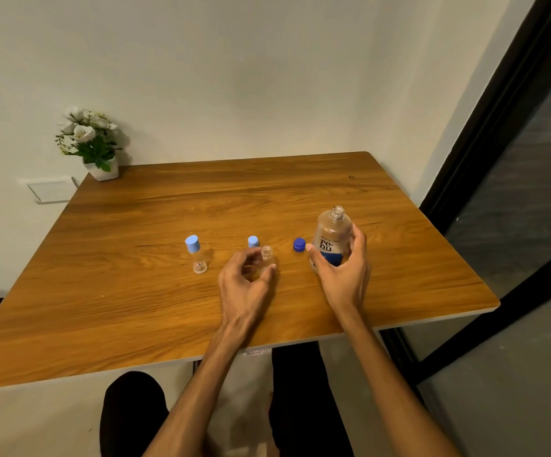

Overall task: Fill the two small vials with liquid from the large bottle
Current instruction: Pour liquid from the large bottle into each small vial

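The large clear bottle (331,237) with a blue and white label stands upright and uncapped at the table's middle right, and my right hand (343,272) is wrapped around its lower part. Its dark blue cap (299,244) lies just to its left. My left hand (246,285) curls around an uncapped small vial (266,253) standing on the table; that vial's light blue cap (253,241) rests right behind it. A second small vial (196,255), with its light blue cap on, stands upright further left, apart from both hands.
The wooden table (168,209) meets a white wall at the back. A small white pot with white flowers (92,143) sits on its far left corner. A dark-framed glass door (498,209) runs along the right. My dark-clad legs show below the near edge.
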